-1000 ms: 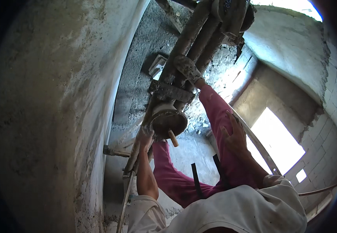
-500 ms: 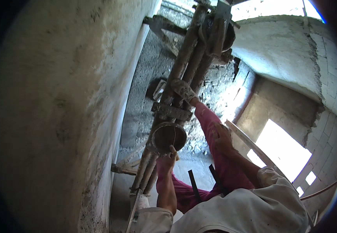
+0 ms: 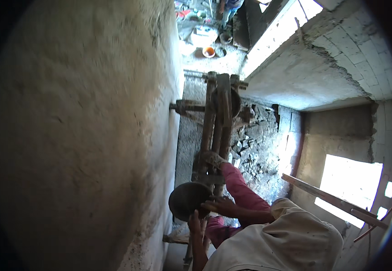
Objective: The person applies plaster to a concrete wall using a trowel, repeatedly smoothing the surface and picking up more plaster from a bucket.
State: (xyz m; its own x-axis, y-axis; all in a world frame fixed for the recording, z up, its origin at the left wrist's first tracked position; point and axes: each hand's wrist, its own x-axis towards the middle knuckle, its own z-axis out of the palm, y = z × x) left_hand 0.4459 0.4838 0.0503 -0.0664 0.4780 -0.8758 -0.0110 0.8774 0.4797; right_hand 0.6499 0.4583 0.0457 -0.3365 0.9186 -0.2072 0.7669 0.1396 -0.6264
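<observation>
A round dark bucket (image 3: 187,199) is raised off the pole scaffold, its mouth facing me, close to the plastered wall on the left. My left hand (image 3: 195,223) grips its near rim, thumb up against the edge. Over the right side of the rim reaches my right hand (image 3: 222,207), fingers stretched out and apart; whether they touch the inside is hard to tell. Below lie the lashed poles (image 3: 215,135) of the scaffold, on which my shoe (image 3: 213,158) rests.
A second dark bucket (image 3: 235,103) sits farther along the poles beside a board (image 3: 224,97). The plastered wall (image 3: 87,135) runs close on the left. Rubble (image 3: 254,144) lies below right. A wooden rail (image 3: 327,195) crosses near the window opening. An orange bucket (image 3: 208,52) and a person (image 3: 230,11) are far ahead.
The bucket has come up off the poles in my left hand. My right hand has left my knee and reached its rim. The view has swung, showing the floor far ahead.
</observation>
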